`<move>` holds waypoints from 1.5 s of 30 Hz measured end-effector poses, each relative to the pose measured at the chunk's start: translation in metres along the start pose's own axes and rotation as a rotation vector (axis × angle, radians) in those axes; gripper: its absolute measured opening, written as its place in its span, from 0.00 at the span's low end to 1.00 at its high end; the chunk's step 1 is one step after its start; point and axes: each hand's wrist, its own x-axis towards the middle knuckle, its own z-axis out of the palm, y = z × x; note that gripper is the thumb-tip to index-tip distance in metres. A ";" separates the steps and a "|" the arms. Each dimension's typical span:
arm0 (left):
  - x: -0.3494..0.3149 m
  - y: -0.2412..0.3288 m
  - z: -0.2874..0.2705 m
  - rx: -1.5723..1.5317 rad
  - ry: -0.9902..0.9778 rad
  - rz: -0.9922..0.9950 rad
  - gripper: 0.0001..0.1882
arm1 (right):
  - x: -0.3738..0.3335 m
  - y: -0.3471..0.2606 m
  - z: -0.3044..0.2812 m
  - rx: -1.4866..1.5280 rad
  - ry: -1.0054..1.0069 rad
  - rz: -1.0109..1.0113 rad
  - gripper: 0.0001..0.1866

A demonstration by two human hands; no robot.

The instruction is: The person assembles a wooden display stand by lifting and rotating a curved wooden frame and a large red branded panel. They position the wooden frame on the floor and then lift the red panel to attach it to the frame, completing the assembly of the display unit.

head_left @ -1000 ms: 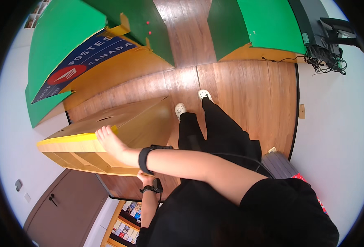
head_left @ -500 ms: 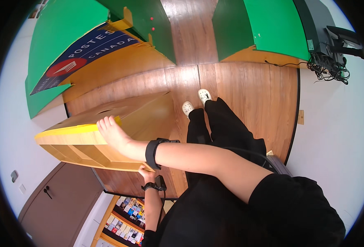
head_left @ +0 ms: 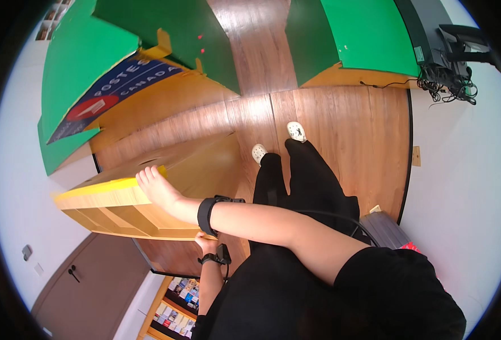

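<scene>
A light wooden shelf unit [head_left: 205, 164] with open compartments and a bright yellow edge strip stands at an angle on the left. My right arm reaches across my body, and my right hand [head_left: 157, 187] is closed over the yellow edge, fingers side by side on top. Lower down, my left hand [head_left: 206, 243] grips the unit's near bottom corner; its fingers are partly hidden behind the wood. Black straps sit on both wrists, with a small black device on the left one.
Green-topped counters stand far left [head_left: 86, 51] and far right [head_left: 369, 42], with wooden floor [head_left: 261, 39] between them. Tangled black cables [head_left: 448, 85] hang at the right wall. A brown door [head_left: 92, 283], a rack of cards [head_left: 177, 300] and a grey ridged object [head_left: 386, 229] are near me.
My right foot has stepped to the right, away from the left. Both hands keep their places on the shelf unit, while the view has shifted slightly.
</scene>
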 end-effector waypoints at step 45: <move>-0.039 -0.124 0.025 -0.059 -0.156 0.109 0.14 | -0.084 0.098 -0.040 -0.003 0.039 0.036 0.17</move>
